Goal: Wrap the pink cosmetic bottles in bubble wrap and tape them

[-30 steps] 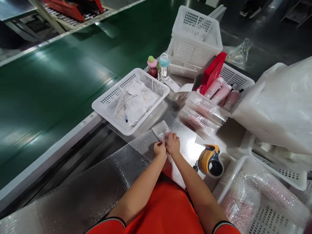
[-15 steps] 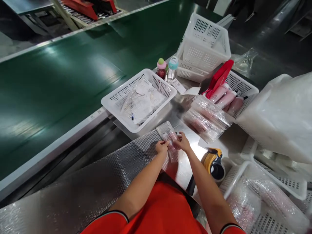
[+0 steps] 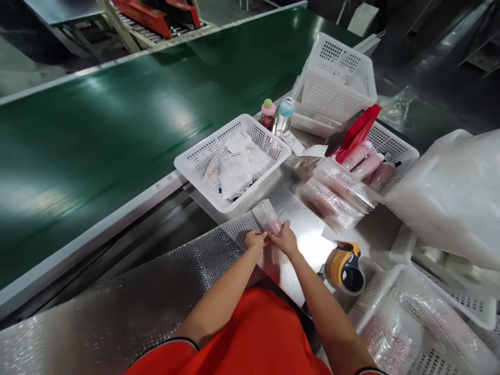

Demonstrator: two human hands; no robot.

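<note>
Fingers of my left hand (image 3: 256, 240) are pinched on the edge of the bubble wrap (image 3: 219, 242), a long clear sheet running to the lower left. My right hand (image 3: 286, 240) is closed around a small pink item (image 3: 274, 226) lying in the end of the wrap; its exact kind cannot be made out. Both hands are close together, nearly touching, over the metal table (image 3: 307, 221). Part of the pink item is hidden under the right fingers. To the right of my right forearm sits a yellow and black tape dispenser (image 3: 344, 265).
A white basket (image 3: 186, 162) holding labelled clear packets stands ahead, beside the green conveyor belt (image 3: 128, 120). Two bottles (image 3: 286, 110) stand behind it. Bubble-wrapped rolls (image 3: 332, 200) lie at right before a basket of pink tubes (image 3: 367, 165). More wrapped packs fill a lower-right basket (image 3: 394, 276).
My right hand has moved down and left, closer to my left hand, turning the pink item over in the wrap. The whole view has shifted slightly.
</note>
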